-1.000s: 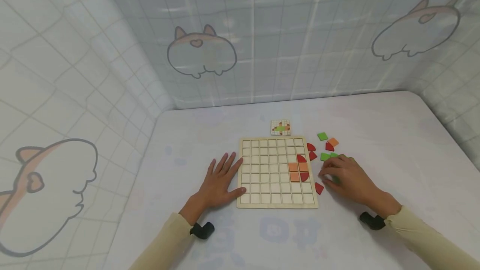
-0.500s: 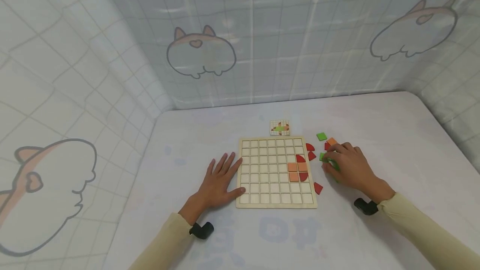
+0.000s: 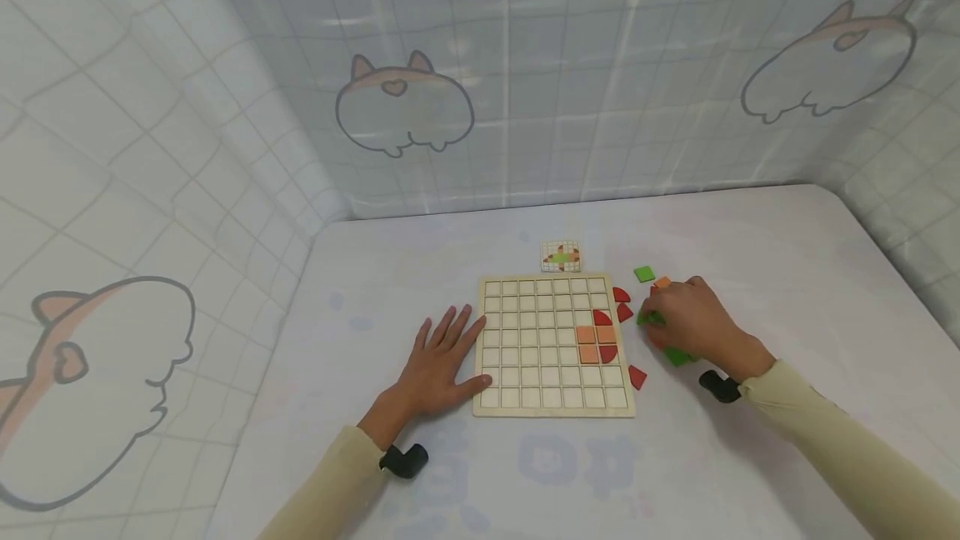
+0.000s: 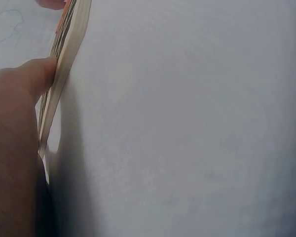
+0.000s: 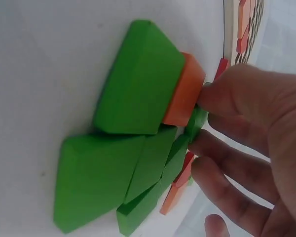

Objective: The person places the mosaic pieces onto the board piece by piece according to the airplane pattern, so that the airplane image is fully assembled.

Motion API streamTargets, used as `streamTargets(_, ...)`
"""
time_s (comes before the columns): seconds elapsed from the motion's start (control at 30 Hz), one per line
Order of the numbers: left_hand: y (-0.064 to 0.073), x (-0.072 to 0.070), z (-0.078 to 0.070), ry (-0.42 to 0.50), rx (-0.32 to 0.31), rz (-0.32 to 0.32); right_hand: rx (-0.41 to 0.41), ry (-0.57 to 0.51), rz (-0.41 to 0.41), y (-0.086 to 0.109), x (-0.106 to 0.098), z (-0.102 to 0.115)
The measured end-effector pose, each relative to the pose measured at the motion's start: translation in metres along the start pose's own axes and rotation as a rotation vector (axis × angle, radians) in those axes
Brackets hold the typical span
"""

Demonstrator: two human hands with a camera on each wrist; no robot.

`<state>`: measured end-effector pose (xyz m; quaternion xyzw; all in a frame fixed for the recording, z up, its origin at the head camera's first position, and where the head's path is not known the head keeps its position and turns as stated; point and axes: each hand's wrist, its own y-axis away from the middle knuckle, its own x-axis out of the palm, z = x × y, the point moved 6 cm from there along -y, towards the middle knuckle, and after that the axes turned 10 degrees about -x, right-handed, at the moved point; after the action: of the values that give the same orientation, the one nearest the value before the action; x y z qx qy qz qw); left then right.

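Observation:
My left hand (image 3: pixel 441 372) lies with fingers spread at the left side of a wooden grid board (image 3: pixel 525 373). Its thumb rests on the board's edge (image 4: pixel 71 54) in the left wrist view. Right of the board, my right hand (image 3: pixel 692 322) pinches a green tile (image 5: pixel 199 121) between thumb and fingers, among a cluster of loose tiles. Close by its fingertips lie several green square tiles (image 5: pixel 143 79) and an orange tile (image 5: pixel 185 91). On the board sit orange squares (image 3: pixel 588 353) and red quarter-round tiles (image 3: pixel 608 353). The right hand hides part of the cluster.
A small pattern card (image 3: pixel 561 256) lies beyond the board's far edge. Red tiles (image 3: pixel 637 377) lie along the board's right side, and a lone green tile (image 3: pixel 644 274) sits farther back. Tiled-print walls (image 3: pixel 525 107) enclose the table's back and sides.
My right hand has shifted away from me over the loose tiles, its fingers closing on a green one. The left hand and the board stay put.

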<state>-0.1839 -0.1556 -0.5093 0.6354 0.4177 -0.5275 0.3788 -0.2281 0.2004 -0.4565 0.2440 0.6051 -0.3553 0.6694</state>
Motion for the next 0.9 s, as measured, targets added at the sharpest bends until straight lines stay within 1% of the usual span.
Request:
streamTargets(0.1,0.000,0.000,-0.001,0.008,0.001,-0.001,-0.006,0.003,0.001,-0.003,0.001,-0.002)
streamTargets(0.23,-0.001,-0.001,-0.002,0.009,0.009,-0.010,0.003,0.016,-0.026,-0.005,-0.001,-0.001)
streamTargets(0.37,0.000,-0.002,-0.002,0.007,0.006,-0.002,-0.012,0.005,-0.063,-0.011,-0.006,0.006)
streamTargets(0.47,0.000,-0.001,-0.002,0.007,0.005,0.005,-0.055,-0.012,-0.088,-0.019,-0.009,0.015)
streamTargets(0.6,0.000,-0.001,-0.001,0.008,0.015,-0.008,-0.128,-0.036,-0.141,-0.032,-0.012,0.031)
streamTargets(0.7,0.000,-0.001,-0.001,0.004,0.017,-0.018,-0.171,-0.061,-0.164,-0.043,-0.012,0.045)
streamTargets(0.8,0.000,-0.001,0.000,0.001,0.009,-0.013,-0.213,-0.076,-0.158,-0.055,-0.005,0.060)
streamTargets(0.9,0.001,0.000,-0.001,0.015,0.009,-0.010,-0.259,-0.089,-0.139,-0.064,0.004,0.074)
